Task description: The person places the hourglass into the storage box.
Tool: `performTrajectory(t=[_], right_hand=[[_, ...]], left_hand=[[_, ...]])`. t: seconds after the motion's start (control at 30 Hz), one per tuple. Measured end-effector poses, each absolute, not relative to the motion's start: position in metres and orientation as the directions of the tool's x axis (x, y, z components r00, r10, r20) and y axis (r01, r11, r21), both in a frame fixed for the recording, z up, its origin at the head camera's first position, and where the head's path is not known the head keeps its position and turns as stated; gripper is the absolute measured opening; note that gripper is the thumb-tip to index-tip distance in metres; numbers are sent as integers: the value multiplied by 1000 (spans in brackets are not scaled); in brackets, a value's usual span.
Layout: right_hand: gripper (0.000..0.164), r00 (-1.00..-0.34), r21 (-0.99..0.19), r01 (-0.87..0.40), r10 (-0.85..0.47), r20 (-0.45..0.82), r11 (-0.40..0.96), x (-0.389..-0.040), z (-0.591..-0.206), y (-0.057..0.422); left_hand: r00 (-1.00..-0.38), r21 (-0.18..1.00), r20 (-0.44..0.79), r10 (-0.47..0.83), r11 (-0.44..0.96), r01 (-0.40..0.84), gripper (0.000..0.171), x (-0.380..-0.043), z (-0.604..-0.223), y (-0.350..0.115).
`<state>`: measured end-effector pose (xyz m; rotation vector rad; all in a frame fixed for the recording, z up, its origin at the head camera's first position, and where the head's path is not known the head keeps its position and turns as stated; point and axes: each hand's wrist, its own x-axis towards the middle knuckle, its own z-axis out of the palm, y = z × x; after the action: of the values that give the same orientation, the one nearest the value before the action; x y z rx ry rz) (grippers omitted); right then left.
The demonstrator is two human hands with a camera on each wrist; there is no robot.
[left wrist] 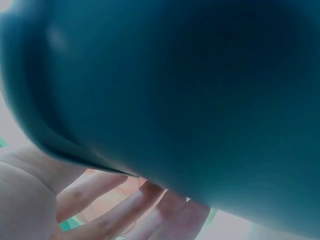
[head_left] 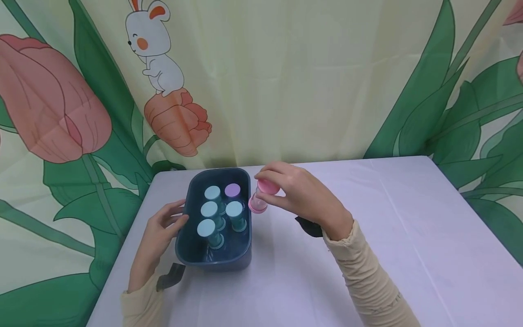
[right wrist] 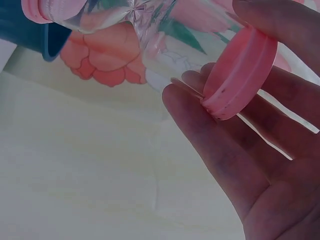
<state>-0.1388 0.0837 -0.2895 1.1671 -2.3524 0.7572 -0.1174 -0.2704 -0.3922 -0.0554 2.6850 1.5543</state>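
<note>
Held up at the right side of a dark blue bin [head_left: 239, 261] is a pink-capped hourglass [head_left: 258, 204], clear and narrow-waisted. My right hand [head_left: 298, 193] pinches its upper cap between thumb and fingers; the right wrist view shows that pink cap [right wrist: 240, 75] up close. Inside the bin stand several hourglasses with light blue caps [head_left: 209, 209] and one with a purple cap [head_left: 232, 190]. My left hand [head_left: 161, 229] rests against the bin's left side, its fingers fairly straight. In the left wrist view, the bin wall [left wrist: 200, 125] hides much, and the fingers [left wrist: 115, 215] touch its outside.
The bin stands on a table with a white cloth [head_left: 367, 254], towards its back left. Behind the table hangs a curtain [head_left: 286, 81] printed with tulips, leaves and a rabbit on a carrot. Dark straps sit at both wrists.
</note>
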Motion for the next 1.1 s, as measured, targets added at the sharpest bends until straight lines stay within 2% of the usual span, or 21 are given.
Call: performTrajectory(t=[0.27, 1.1], right_hand=[[34, -523, -253, -845, -628, 576, 472, -137, -292, 73], [39, -489, -231, -868, -676, 551, 440, -132, -292, 42]], left_hand=[[-999, 863, -48, -8, 503, -45, 57, -118, -392, -271], [-999, 866, -52, -16, 497, -53, 56, -117, -392, -270]])
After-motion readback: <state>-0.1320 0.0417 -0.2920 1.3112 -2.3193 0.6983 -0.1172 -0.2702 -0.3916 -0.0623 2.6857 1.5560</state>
